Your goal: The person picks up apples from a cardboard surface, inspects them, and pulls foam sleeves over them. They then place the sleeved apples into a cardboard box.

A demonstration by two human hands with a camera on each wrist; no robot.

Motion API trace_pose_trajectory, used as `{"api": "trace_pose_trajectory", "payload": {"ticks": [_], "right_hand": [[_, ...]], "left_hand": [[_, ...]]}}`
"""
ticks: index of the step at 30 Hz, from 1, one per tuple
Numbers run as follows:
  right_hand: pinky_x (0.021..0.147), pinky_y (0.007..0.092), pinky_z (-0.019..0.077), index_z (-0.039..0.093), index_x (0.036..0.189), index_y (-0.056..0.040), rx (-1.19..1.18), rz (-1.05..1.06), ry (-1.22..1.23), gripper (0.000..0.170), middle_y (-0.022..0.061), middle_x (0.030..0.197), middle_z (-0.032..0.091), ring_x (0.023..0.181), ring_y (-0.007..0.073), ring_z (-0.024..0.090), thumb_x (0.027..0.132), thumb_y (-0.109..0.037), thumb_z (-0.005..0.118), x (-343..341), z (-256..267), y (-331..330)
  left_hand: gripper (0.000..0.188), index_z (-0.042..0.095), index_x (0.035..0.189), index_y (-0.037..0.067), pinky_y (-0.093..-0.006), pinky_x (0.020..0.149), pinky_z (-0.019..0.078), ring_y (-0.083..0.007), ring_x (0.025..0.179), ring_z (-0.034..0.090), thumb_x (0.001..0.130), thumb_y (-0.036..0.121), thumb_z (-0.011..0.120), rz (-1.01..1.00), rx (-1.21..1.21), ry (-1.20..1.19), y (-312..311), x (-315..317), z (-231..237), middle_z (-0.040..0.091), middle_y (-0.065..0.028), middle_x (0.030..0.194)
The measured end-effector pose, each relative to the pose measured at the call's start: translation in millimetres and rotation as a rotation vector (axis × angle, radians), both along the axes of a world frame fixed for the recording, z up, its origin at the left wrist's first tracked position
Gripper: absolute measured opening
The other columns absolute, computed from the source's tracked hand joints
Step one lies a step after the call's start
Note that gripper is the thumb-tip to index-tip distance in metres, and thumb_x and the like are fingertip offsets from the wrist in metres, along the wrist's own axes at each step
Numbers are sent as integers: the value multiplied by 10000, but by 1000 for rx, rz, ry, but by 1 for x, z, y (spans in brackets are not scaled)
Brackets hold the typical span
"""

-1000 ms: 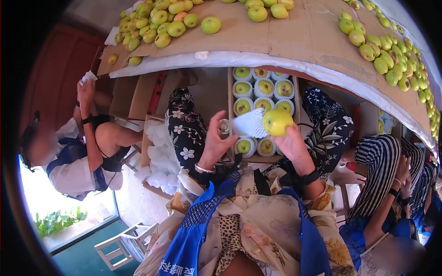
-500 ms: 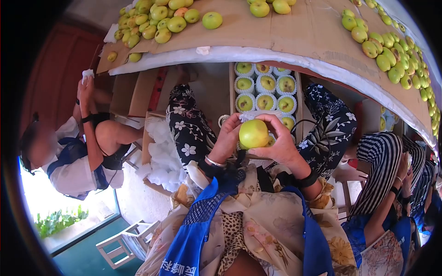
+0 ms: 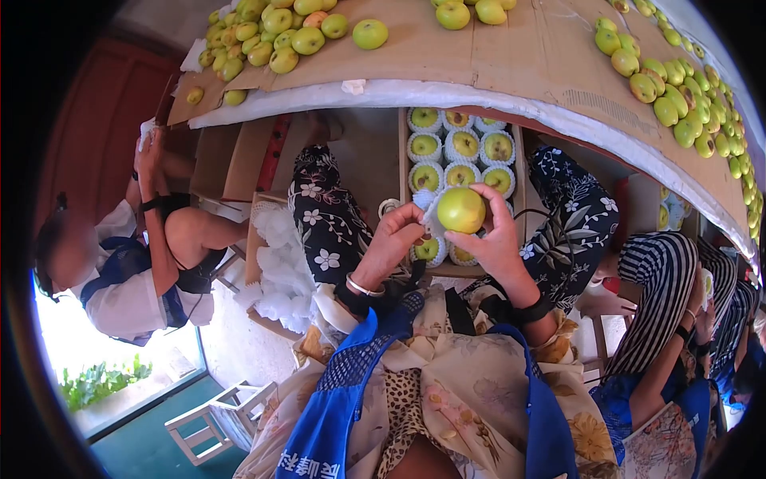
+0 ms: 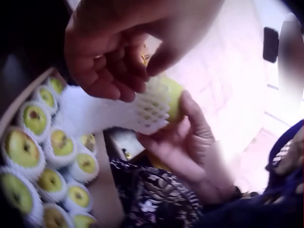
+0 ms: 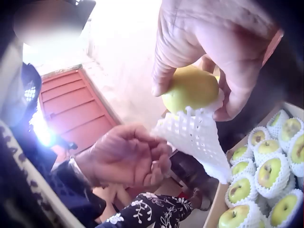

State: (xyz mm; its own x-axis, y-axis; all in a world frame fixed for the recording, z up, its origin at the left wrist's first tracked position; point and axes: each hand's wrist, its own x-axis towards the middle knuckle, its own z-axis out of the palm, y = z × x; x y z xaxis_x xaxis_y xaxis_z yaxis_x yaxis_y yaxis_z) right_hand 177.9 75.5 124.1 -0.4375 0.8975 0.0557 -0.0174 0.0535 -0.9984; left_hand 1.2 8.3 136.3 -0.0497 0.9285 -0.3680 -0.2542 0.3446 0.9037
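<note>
My right hand (image 3: 496, 239) grips a yellow-green apple (image 3: 460, 210) between thumb and fingers over the open box. A white foam net sleeve (image 5: 197, 140) covers one end of the apple, and its narrower tail hangs past it toward the box. My left hand (image 3: 395, 238) is at the sleeve's edge with fingers curled, thumb and forefinger pinching the foam there. In the left wrist view the net's mesh (image 4: 152, 107) is stretched over the apple's side, close under the left fingertips.
A cardboard box (image 3: 520, 164) between the knees holds rows of apples in foam nets. Left of it is a carton of white foam sleeves (image 3: 279, 263). Loose apples (image 3: 283, 40) lie on the cardboard-covered table (image 3: 447, 68) ahead. Other people sit on both sides.
The apple and foam sleeve came together between both hands. Since then the right hand has moved the apple slightly right and up, and the left hand has drawn to the sleeve's left edge.
</note>
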Motion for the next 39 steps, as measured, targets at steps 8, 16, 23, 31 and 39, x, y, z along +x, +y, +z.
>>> {"api": "trace_pose_trajectory", "payload": {"ticks": [8,16,23,31,39], "right_hand": [[900,381,402,446,1160,-43,341,23,-247,721,165,1113,492,1042,337,494,539,-106,807,-4,13,-6],[857,389,413,458,1157,-57,414,-45,-367,755,179,1092,469,1021,338,474,506,-133,833,-8,21,3],[809,397,422,464,1159,-72,658,-238,-466,736,166,1070,475,971,345,476,513,-155,807,-24,22,20],[770,332,448,523,1104,-51,441,-91,-160,494,144,1048,504,922,280,532,656,-99,726,-26,38,17],[647,261,464,586,894,-5,383,-141,-83,127,98,851,582,735,184,583,768,9,601,-25,30,19]], "left_hand": [[79,532,830,63,-204,658,420,-81,707,530,787,11,493,61,107,-87,1,0,15,555,18,770],[88,512,803,58,-253,645,398,-123,803,504,752,-8,542,34,375,546,4,11,22,514,-39,952],[179,430,920,93,-244,704,442,-82,883,509,831,-11,546,202,101,-450,20,29,22,497,-12,1006],[307,403,992,66,-266,710,500,-135,906,559,789,-21,615,472,240,-266,21,19,10,526,-95,1050],[526,334,1257,-10,-306,906,440,-168,1057,518,797,-13,590,333,263,-282,17,17,15,489,-115,1192]]}}
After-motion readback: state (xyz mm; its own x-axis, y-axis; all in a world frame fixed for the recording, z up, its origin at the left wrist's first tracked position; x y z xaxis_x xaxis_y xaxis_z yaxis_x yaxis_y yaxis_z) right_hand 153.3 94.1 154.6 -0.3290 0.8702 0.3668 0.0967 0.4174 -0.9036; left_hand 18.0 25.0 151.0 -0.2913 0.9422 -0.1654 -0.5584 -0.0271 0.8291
